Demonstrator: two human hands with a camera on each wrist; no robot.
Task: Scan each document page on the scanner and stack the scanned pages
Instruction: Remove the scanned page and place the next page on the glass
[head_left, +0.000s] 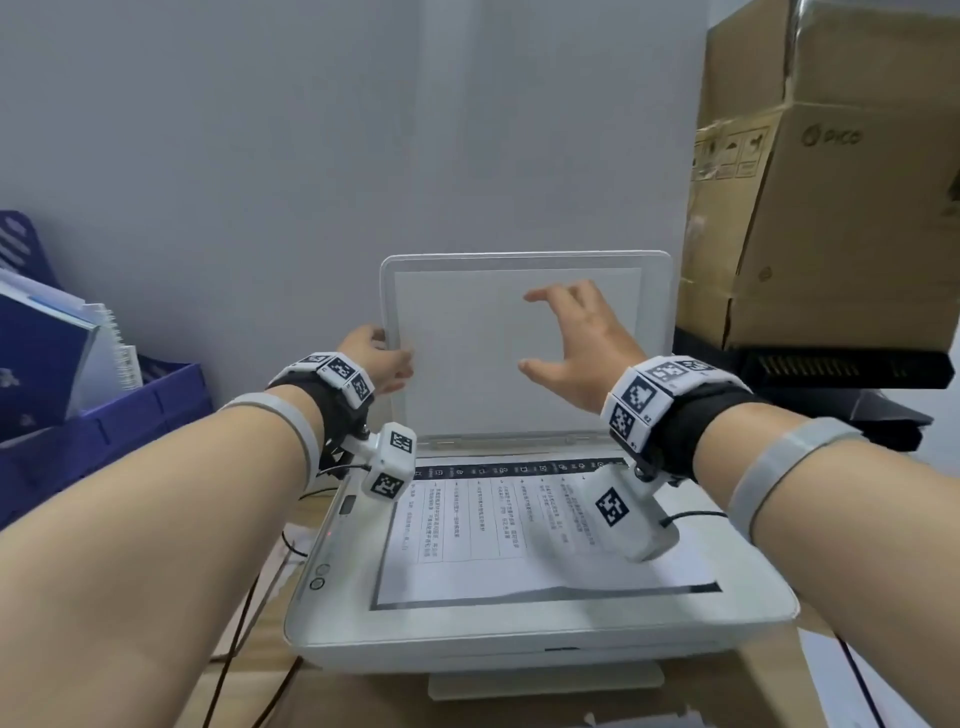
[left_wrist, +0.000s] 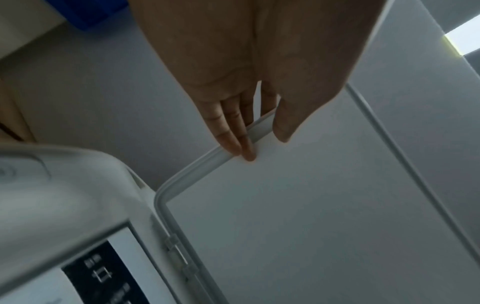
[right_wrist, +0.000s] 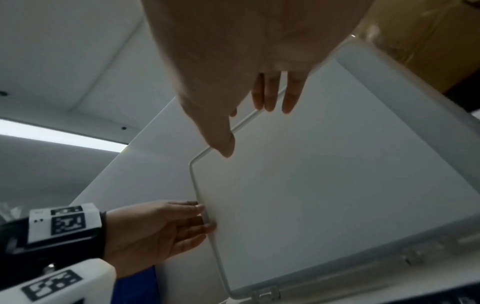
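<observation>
**Lid up, page on the glass**

The scanner (head_left: 519, 631) sits on a wooden desk (head_left: 748, 691) against the wall, its lid (head_left: 467, 332) raised nearly upright. A printed page (head_left: 519, 551) lies flat on the glass, text side up, with its near edge slightly lifted. The left hand (head_left: 376, 358) holds the lid's left edge, fingers (left_wrist: 233, 135) together behind the rim and thumb across the front. The right hand (head_left: 576, 343) hangs in front of the lid's white inner face, fingers spread and loosely bent, gripping nothing; whether the tips touch the lid, I cannot tell. A blue tray (head_left: 104, 431) of notebooks stands to the left, cardboard boxes (head_left: 831, 171) to the right
</observation>
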